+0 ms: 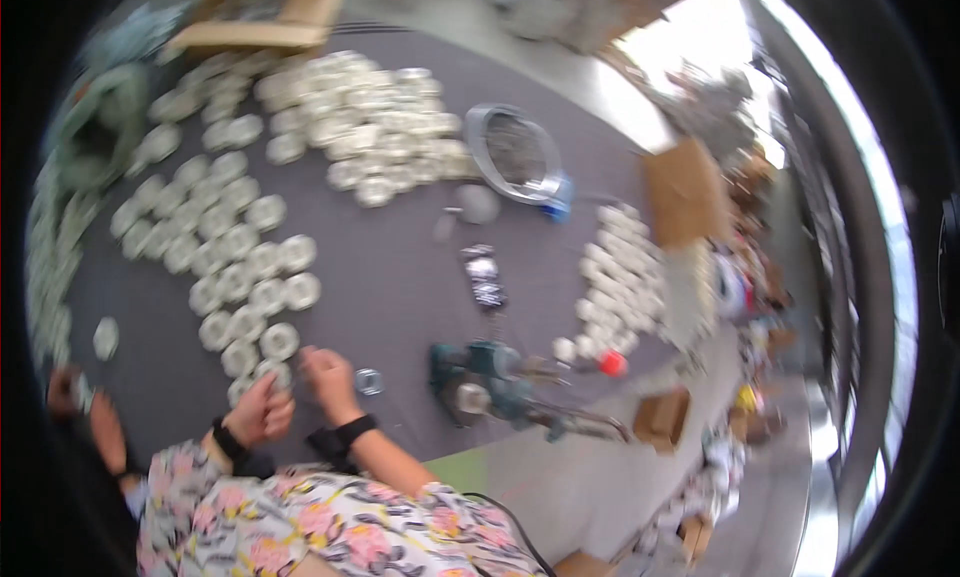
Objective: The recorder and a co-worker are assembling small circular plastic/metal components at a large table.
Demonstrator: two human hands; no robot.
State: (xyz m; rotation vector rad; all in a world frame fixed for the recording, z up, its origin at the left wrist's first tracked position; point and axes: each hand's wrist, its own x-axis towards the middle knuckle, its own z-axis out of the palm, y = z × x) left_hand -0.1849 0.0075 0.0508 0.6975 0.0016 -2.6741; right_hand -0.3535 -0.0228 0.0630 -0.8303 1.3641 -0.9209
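Observation:
My left hand [262,412] is closed, its fingers curled, at the near end of a row of white round ring-like parts [279,341]. The nearest part lies right by its fingertips, and whether the fingers touch it cannot be made out. My right hand [330,380] is just to the right, its fingers bent and drawn together, slightly blurred. Anything small inside either hand is hidden. A small clear round piece [369,382] lies on the grey table [370,277] to the right of my right hand. Both wrists wear black bands.
A green hand-press-like machine [475,382] stands at the right table edge. Beyond are a dark roll-shaped packet [484,277], a clear tub [515,152] and more white parts [615,277]. Cartons [685,192] stand around. At far left are another person's hands [107,427].

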